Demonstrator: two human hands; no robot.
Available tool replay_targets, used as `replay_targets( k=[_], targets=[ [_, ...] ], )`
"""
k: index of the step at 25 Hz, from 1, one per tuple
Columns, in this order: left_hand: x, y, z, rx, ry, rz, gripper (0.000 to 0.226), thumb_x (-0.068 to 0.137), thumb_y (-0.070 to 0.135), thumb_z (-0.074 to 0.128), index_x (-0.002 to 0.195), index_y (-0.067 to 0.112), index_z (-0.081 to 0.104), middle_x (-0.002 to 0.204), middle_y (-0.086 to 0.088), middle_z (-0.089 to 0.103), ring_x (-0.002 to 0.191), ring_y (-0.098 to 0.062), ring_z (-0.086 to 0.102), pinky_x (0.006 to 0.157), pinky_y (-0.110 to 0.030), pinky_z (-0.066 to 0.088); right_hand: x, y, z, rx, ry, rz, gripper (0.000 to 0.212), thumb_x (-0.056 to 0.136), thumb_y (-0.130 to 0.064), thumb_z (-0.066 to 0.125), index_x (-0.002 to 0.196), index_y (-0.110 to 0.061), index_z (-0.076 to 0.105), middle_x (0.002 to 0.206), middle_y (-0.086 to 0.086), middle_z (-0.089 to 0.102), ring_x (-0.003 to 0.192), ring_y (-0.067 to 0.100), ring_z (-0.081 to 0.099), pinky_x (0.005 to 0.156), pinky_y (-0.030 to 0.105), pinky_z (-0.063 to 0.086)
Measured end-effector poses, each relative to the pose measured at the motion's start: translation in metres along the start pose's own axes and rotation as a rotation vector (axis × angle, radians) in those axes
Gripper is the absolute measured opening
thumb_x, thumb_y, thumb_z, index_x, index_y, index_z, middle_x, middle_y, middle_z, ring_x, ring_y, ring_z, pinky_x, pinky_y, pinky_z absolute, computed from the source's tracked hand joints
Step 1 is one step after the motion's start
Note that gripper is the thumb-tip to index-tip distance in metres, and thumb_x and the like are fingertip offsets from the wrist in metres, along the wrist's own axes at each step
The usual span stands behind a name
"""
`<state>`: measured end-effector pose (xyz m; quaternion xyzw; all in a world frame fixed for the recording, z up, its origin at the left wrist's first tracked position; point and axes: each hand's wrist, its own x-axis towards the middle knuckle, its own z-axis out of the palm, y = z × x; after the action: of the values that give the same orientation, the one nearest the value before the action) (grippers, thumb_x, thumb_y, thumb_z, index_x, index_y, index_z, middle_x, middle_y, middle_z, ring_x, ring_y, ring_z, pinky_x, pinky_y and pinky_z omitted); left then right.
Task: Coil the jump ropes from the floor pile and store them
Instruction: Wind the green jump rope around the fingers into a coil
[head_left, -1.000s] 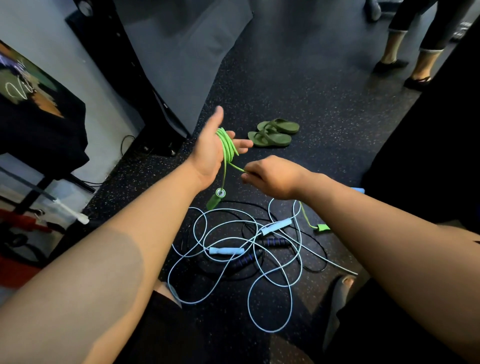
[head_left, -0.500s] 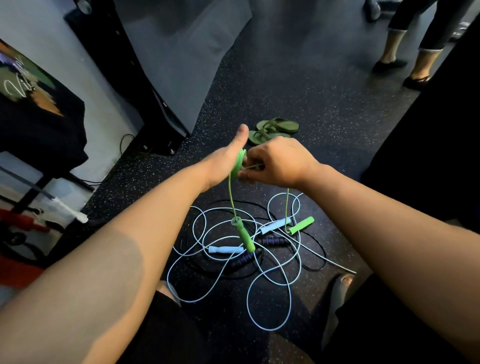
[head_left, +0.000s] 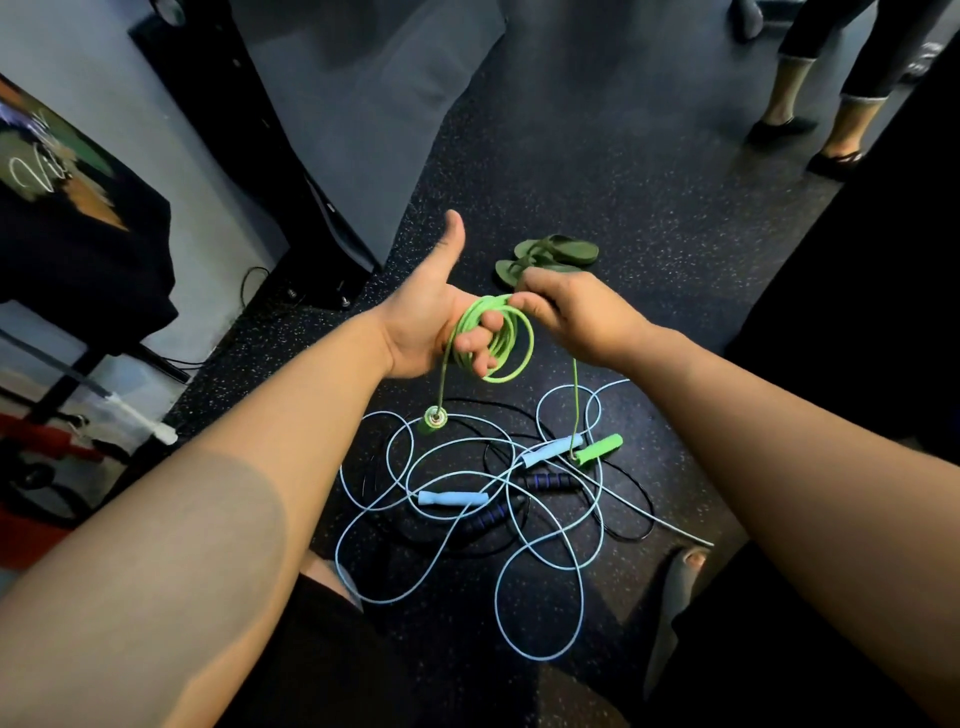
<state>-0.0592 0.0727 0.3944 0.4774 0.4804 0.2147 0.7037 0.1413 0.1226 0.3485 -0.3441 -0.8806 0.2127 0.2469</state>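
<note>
Green jump rope (head_left: 485, 306) sits coiled around the curled fingers of my left hand (head_left: 431, 322), thumb up, while my right hand (head_left: 576, 312) pinches the coil's top. Its two ends drop toward the pale blue rope (head_left: 452, 499) and black rope (head_left: 550, 480) tangled on the floor (head_left: 571, 182).

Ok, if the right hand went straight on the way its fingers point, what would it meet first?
The right hand pinches the green coil at its top, so it would press straight into those loops, then the left hand's fingers inside them. Depth is hard to judge from one view.
</note>
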Motion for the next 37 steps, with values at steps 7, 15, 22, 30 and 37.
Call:
replay_targets(
  k=[7, 15, 22, 30, 37],
  targets=[
    [-0.004, 0.004, -0.008, -0.553, 0.091, 0.257, 0.097, 0.069, 0.100, 0.011, 0.075, 0.011, 0.050, 0.053, -0.002, 0.041, 0.065, -0.026, 0.052, 0.075, -0.034, 0.049, -0.005, 0.011, 0.025, 0.176, -0.111, 0.301, 0.033, 0.105, -0.035, 0.039, 0.087, -0.014, 0.057, 0.061, 0.004, 0.057, 0.052, 0.012, 0.052, 0.060, 0.031, 0.045],
    [-0.001, 0.004, -0.011, -0.749, 0.264, 0.498, 0.100, 0.076, 0.094, 0.029, 0.102, 0.000, 0.055, 0.082, -0.011, 0.051, 0.065, -0.028, 0.060, 0.093, -0.043, 0.044, -0.006, -0.008, 0.034, 0.013, -0.439, 0.317, 0.029, 0.105, -0.031, 0.040, 0.102, -0.014, 0.063, 0.072, 0.001, 0.068, 0.063, 0.014, 0.063, 0.062, 0.028, 0.047],
    [0.016, -0.009, -0.006, -0.074, 0.479, 0.276, 0.127, 0.065, 0.099, 0.024, 0.128, -0.008, 0.051, 0.077, -0.008, 0.059, 0.080, -0.023, 0.061, 0.088, -0.038, 0.049, 0.005, -0.042, 0.017, -0.400, -0.233, 0.015, 0.027, 0.097, -0.040, 0.046, 0.085, -0.018, 0.057, 0.084, 0.012, 0.066, 0.078, 0.038, 0.061, 0.059, 0.034, 0.036],
    [0.016, -0.015, 0.005, 0.405, 0.245, 0.030, 0.112, 0.072, 0.096, 0.000, 0.100, 0.017, 0.074, 0.116, -0.023, 0.063, 0.117, -0.045, 0.057, 0.113, -0.048, 0.037, 0.006, -0.041, -0.005, -0.360, -0.053, -0.053, 0.040, 0.080, -0.065, 0.060, 0.095, -0.028, 0.064, 0.081, -0.006, 0.071, 0.076, 0.022, 0.067, 0.063, 0.039, 0.053],
    [0.004, -0.009, 0.005, 0.195, -0.055, -0.085, 0.106, 0.073, 0.089, -0.014, 0.070, 0.007, 0.052, 0.049, -0.008, 0.046, 0.061, -0.031, 0.050, 0.074, -0.037, 0.051, 0.000, -0.013, -0.006, 0.064, 0.018, 0.041, 0.037, 0.082, -0.058, 0.068, 0.078, -0.024, 0.052, 0.064, -0.010, 0.049, 0.058, 0.010, 0.045, 0.056, 0.032, 0.039]
  ],
)
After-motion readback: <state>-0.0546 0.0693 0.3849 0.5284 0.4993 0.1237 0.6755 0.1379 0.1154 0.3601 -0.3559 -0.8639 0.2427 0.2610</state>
